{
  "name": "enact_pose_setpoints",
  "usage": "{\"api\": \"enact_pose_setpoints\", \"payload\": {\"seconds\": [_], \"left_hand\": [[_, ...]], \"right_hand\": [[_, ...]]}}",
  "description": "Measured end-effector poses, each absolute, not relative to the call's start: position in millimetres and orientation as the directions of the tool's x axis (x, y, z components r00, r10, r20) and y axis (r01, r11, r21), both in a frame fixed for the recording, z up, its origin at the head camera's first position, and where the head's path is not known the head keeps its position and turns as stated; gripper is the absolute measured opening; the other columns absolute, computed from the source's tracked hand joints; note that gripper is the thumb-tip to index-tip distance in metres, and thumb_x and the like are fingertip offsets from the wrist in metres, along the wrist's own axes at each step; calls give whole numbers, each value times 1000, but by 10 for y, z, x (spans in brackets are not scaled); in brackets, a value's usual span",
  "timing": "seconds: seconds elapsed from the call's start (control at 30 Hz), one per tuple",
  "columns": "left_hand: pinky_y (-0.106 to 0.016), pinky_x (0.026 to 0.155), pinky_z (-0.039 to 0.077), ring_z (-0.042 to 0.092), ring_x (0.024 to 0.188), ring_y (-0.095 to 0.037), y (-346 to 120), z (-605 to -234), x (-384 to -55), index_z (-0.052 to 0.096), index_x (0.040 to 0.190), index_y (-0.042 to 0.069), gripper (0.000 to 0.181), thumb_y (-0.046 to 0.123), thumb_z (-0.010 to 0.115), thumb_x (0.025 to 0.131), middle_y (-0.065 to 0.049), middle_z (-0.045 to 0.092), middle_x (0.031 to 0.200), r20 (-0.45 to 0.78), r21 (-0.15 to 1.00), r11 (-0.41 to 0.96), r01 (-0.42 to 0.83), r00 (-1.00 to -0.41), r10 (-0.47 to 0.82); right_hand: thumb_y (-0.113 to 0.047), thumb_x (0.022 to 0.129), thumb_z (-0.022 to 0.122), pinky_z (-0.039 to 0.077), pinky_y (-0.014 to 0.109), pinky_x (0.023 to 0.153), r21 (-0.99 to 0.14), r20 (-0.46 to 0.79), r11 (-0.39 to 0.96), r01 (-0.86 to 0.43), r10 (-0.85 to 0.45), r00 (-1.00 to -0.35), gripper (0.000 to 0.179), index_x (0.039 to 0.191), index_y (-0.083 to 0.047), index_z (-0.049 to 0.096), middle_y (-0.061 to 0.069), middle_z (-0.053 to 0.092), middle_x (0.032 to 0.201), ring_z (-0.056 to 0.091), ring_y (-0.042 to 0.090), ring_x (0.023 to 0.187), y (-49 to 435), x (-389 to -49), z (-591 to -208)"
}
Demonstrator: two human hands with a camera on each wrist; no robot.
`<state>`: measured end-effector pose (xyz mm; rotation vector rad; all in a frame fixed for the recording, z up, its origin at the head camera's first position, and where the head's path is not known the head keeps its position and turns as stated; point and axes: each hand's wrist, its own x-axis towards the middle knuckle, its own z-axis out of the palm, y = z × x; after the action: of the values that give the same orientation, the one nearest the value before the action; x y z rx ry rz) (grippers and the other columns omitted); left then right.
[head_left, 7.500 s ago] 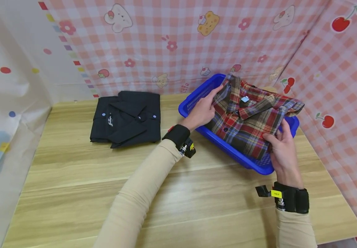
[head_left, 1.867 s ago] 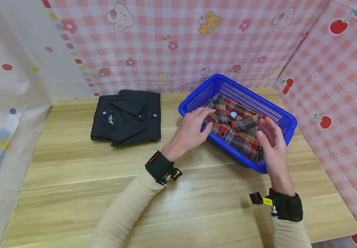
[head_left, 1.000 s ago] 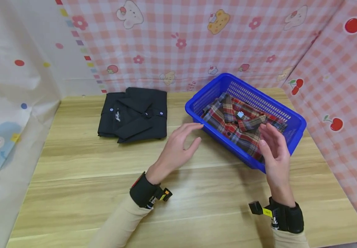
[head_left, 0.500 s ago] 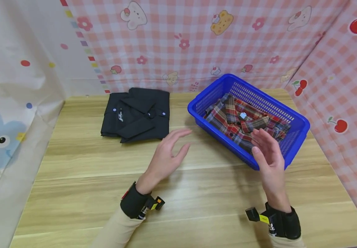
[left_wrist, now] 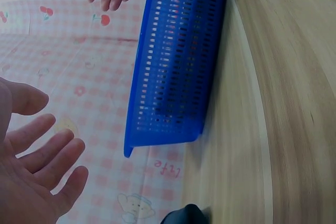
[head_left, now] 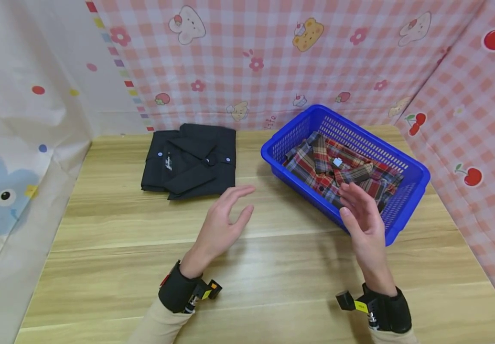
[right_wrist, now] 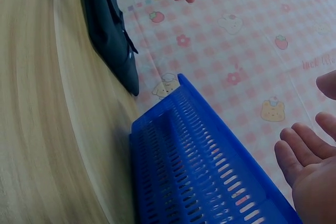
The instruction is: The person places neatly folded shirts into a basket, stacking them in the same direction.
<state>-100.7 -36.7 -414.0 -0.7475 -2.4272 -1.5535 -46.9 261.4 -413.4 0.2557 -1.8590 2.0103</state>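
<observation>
The left hand (head_left: 221,222) is held raised, released, above the wooden table (head_left: 269,291); the right hand (head_left: 366,227), likewise released, is held above the near rim of the blue basket (head_left: 295,183); the folded plaid shirt (head_left: 305,162) is contained in the blue basket; the folded black shirt (head_left: 189,165) is laid to its left.

Count: 1 left hand (head_left: 219,227), 1 right hand (head_left: 367,234), so 2 hands. 1 black shirt (head_left: 191,160), 1 plaid shirt (head_left: 309,165), so 2 shirts. 1 blue basket (head_left: 301,190). 1 table (head_left: 273,267). 2 wrist straps (head_left: 177,289), 2 sleeves (head_left: 157,322).
</observation>
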Motion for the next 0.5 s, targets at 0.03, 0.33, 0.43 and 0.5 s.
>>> {"api": "enact_pose_setpoints", "payload": {"seconds": [0.03, 0.33, 0.43, 0.5], "left_hand": [[-42, 114, 44, 56, 134, -22, -376, -4141, -1007, 64, 138, 5, 38, 12, 64, 101, -8, 62, 141, 388, 806, 336, 486, -865, 319], [-45, 115, 42, 54, 136, -24, -487, -4129, -1017, 63, 139, 6, 39, 11, 64, 101, -10, 61, 142, 348, 830, 348, 436, -893, 286], [-45, 114, 42, 55, 135, -24, -535, -4142, -1030, 63, 139, 5, 38, 10, 65, 101, -9, 61, 141, 345, 831, 358, 426, -899, 270], [-44, 114, 43, 55, 134, -24, -568, -4156, -1041, 63, 138, 5, 38, 10, 65, 101, -9, 62, 141, 347, 829, 363, 425, -900, 262]], "right_hand": [[11, 102, 49, 42, 24, 112, -915, 389, -48, -400, 156, -908, 49, 151, 7, 42, 22, 51, 149, 51, 25, 136, 2610, -473, -4140], [12, 102, 49, 41, 27, 113, -918, 389, -28, -397, 140, -910, 51, 151, 9, 40, 20, 52, 148, 51, 23, 137, 2556, -522, -4195], [11, 102, 50, 41, 26, 113, -917, 393, -18, -398, 121, -912, 51, 152, 8, 40, 17, 54, 147, 51, 23, 137, 2522, -542, -4199], [10, 102, 50, 41, 25, 113, -918, 394, -10, -398, 112, -912, 51, 152, 6, 41, 17, 53, 148, 51, 22, 137, 2499, -555, -4196]]}}
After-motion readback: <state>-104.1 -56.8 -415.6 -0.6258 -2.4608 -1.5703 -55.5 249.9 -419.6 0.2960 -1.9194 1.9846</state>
